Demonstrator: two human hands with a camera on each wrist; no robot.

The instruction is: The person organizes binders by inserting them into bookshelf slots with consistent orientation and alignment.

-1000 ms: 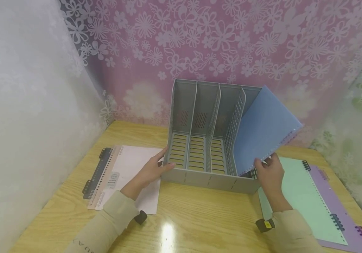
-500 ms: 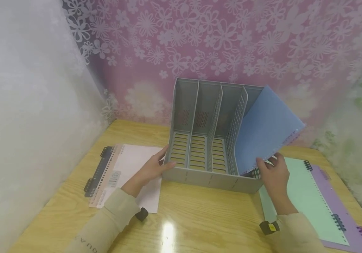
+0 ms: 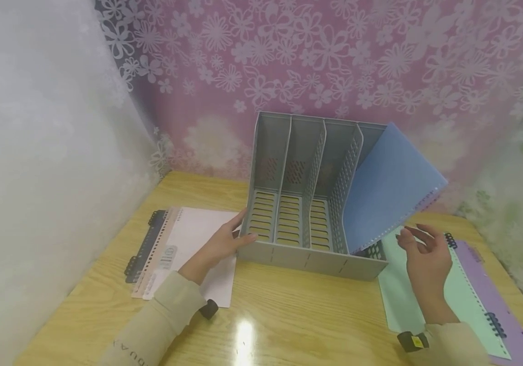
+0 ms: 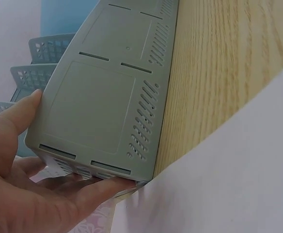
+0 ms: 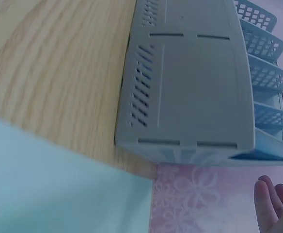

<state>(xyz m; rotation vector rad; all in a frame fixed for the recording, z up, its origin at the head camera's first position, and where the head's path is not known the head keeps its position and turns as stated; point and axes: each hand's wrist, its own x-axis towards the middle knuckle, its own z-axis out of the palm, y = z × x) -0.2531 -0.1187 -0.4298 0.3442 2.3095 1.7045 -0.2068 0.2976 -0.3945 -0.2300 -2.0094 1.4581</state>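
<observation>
A grey file organizer (image 3: pixel 316 260) with upright dividers stands on the table. My left hand (image 3: pixel 217 246) grips its front left corner, thumb over the front rim and fingers along the side wall, as the left wrist view shows (image 4: pixel 49 194). A blue notebook (image 3: pixel 391 188) leans tilted in the rightmost compartment, its punched edge toward me and its upper right corner jutting past the organizer. Just right of the notebook, my right hand (image 3: pixel 428 264) hangs apart from it, fingers loosely bent and holding nothing, above a mint green notebook (image 3: pixel 398 305).
Left of the organizer lie a pale pink notebook (image 3: pixel 222 290) and a dark-edged one (image 3: pixel 147 249) under it. On the right, a purple notebook (image 3: pixel 481 284) with coils sticks out from under the mint green one. A flowered curtain (image 3: pixel 224 76) hangs behind the table (image 3: pixel 288 315).
My right hand has let go of the blue notebook and moved to the right, away from it. The notebook stays leaning in its compartment; my left hand keeps its grip on the organizer.
</observation>
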